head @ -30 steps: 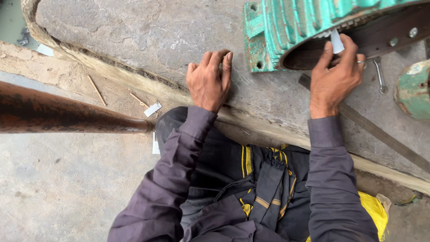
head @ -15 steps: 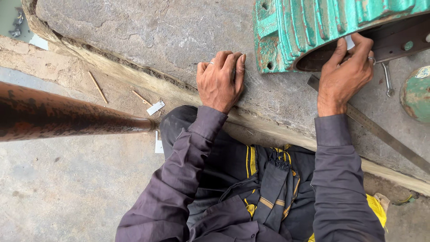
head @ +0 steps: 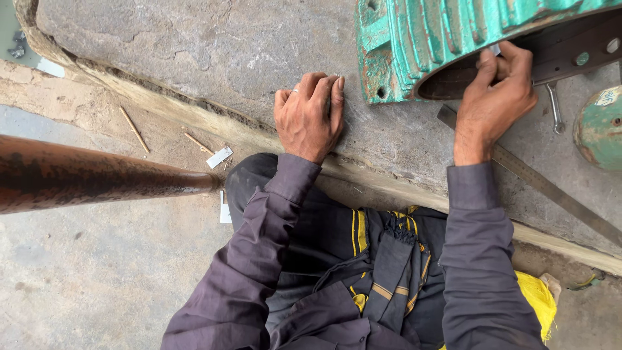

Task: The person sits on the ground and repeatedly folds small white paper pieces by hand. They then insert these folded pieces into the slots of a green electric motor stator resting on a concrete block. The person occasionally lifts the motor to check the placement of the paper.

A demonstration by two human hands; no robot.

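A green ribbed motor housing, rusty at its foot, lies on a grey stone slab. My right hand is at the housing's dark open rim, fingers pinched on a small pale strip pressed against the edge. My left hand rests flat on the slab just left of the housing's foot, fingers together, holding nothing. Both arms wear dark purple-grey sleeves.
A long flat steel bar lies diagonally on the slab under my right wrist. A small spanner and a green round cap sit at the right. A rusty pipe crosses the left. Wood splinters and paper scraps litter the ground.
My right hand has closed more tightly over the pale strip at the housing rim. My left hand stays flat on the slab. The view has shifted slightly.
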